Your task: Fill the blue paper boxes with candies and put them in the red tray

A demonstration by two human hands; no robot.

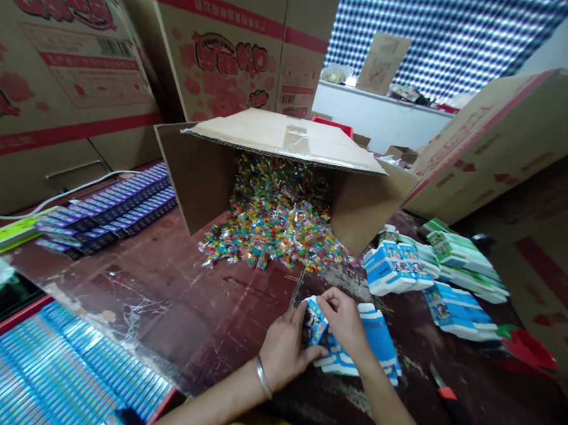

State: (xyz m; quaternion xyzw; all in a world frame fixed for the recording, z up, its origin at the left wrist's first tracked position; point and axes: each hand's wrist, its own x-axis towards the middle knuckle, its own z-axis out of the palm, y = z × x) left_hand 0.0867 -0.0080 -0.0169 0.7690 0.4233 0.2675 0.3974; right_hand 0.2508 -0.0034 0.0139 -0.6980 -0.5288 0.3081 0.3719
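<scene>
My left hand (284, 346), with a metal bangle on its wrist, is closed around the lower left side of a small blue printed box (315, 322). At the box's upper end, the fingers of my right hand (347, 320) pinch its edge. Beneath and to the right of it lies a pile of flattened blue cartons (377, 338), partly covered by my right hand and forearm. Beyond my hands, colourful wrapped candies (283, 219) spill from a large cardboard box (360, 204) lying on its side.
A red tray (174, 397) of packed blue boxes stands at the lower left. Stacked purple boxes (107, 209) lie behind it. At right are blue cartons (398, 266), green cartons (463, 250) and a cutter (452, 399) with its blade exposed. Tall cardboard boxes (235, 51) stand behind.
</scene>
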